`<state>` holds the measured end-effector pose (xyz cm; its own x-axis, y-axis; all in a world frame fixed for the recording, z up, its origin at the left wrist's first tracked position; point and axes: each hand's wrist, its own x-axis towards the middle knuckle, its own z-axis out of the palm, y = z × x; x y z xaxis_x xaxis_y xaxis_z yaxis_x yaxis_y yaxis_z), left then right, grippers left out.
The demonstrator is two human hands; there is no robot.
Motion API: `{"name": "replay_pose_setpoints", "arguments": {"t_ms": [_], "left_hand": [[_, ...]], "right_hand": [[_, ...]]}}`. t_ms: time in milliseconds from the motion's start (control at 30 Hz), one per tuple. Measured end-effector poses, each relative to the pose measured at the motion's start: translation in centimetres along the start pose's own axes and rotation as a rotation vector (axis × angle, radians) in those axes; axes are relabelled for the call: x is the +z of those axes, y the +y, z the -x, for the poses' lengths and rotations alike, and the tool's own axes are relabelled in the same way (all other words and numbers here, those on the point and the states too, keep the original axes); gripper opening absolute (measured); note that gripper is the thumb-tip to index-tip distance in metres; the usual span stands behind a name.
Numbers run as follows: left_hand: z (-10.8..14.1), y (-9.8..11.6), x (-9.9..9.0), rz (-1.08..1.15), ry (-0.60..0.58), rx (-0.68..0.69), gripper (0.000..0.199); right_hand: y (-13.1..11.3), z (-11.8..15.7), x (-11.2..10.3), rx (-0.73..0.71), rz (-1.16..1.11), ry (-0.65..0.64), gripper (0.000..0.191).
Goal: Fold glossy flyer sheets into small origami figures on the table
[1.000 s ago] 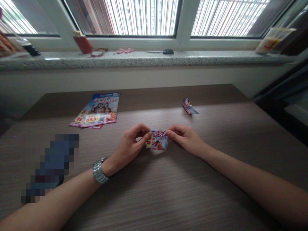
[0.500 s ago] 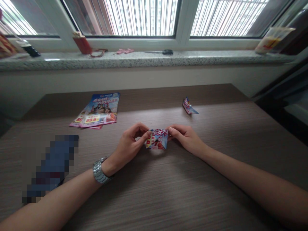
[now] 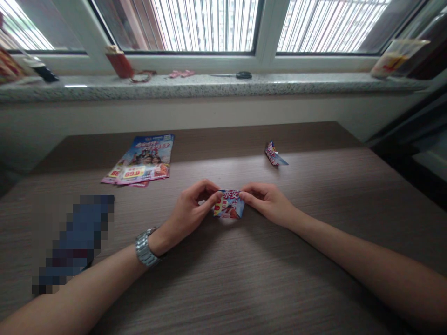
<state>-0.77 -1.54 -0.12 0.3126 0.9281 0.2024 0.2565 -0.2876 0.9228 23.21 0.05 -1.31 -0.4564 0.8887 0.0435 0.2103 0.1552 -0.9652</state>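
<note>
Between my hands is a small folded paper flyer (image 3: 229, 207), printed in blue, red and yellow, held just above the table. My left hand (image 3: 193, 202) pinches its upper left corner between thumb and fingers; a metal watch (image 3: 146, 247) is on that wrist. At the upper right corner, my right hand (image 3: 265, 201) pinches the same paper. Further back on the right lies another folded paper piece (image 3: 274, 154) with similar print, standing partly up. A stack of unfolded flyers (image 3: 145, 160) lies at the back left.
A blurred-out blue object (image 3: 78, 242) lies on the table (image 3: 223, 288) beside my left forearm. On the stone windowsill (image 3: 206, 88) are scissors (image 3: 240, 75), pink pieces (image 3: 181, 74), a red box (image 3: 119, 63) and a clear plastic cup (image 3: 396, 58).
My right thumb has moved left, onto the front of the folded flyer's upper right corner. The paper sits slightly lower and flatter. My left hand has barely shifted.
</note>
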Motion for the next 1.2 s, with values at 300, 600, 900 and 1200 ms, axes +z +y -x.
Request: {"name": "replay_pose_setpoints", "arguments": {"t_ms": [300, 600, 900, 1200], "left_hand": [[0.03, 0.15, 0.15, 0.03, -0.051, -0.014, 0.019], [-0.07, 0.22, 0.33, 0.069, -0.074, -0.031, 0.022], [-0.26, 0.35, 0.35, 0.115, -0.107, -0.063, 0.023], [0.08, 0.51, 0.55, 0.048, -0.238, -0.144, 0.032]], "right_hand": [[-0.96, 0.31, 0.26, -0.008, 0.115, -0.035, 0.028], [-0.87, 0.27, 0.25, 0.01, 0.135, -0.035, 0.028], [-1.01, 0.4, 0.33, 0.0, 0.174, -0.017, 0.029], [-1.05, 0.37, 0.26, -0.001, 0.176, 0.007, 0.028]]}}
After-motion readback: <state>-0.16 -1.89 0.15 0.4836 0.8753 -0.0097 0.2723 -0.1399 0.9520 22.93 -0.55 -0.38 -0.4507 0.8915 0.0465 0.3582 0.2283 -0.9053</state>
